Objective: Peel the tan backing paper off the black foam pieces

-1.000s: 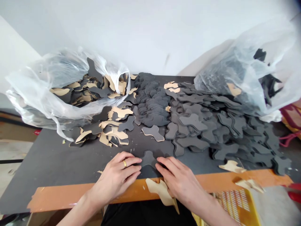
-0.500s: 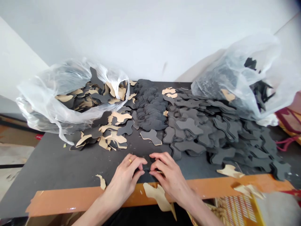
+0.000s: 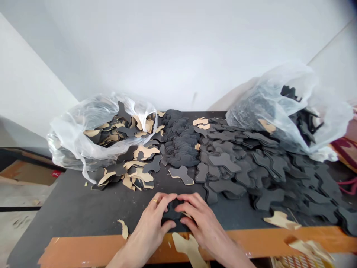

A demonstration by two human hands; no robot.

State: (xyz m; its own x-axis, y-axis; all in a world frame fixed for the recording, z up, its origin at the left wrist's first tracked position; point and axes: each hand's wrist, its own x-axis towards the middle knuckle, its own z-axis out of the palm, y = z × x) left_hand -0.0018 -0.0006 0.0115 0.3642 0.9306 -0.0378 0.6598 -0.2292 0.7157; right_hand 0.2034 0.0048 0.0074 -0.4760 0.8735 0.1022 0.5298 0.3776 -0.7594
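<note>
My left hand (image 3: 152, 225) and my right hand (image 3: 199, 221) meet near the front edge of the dark table (image 3: 69, 208). Both are closed with pinched fingers on one dark grey cut-out piece (image 3: 171, 214) held between them. A gold ring shows on the left hand. A tan backing piece (image 3: 189, 247) lies just under my wrists on the orange edge strip (image 3: 83, 249). Another single grey piece with a tan rim (image 3: 181, 174) lies on the table a little beyond my fingers.
A wide heap of dark grey cut-outs (image 3: 251, 167) fills the right half. A neat grey stack (image 3: 180, 145) runs back at centre. Mixed tan and grey pieces (image 3: 134, 167) spill from a plastic bag (image 3: 92, 137) at left; another bag (image 3: 287, 108) sits back right. Tan scraps (image 3: 281, 219) lie at front.
My hands have drawn together on the grey piece, from flat and apart to pinching it. The camera has tilted upward, so everything sits lower in view.
</note>
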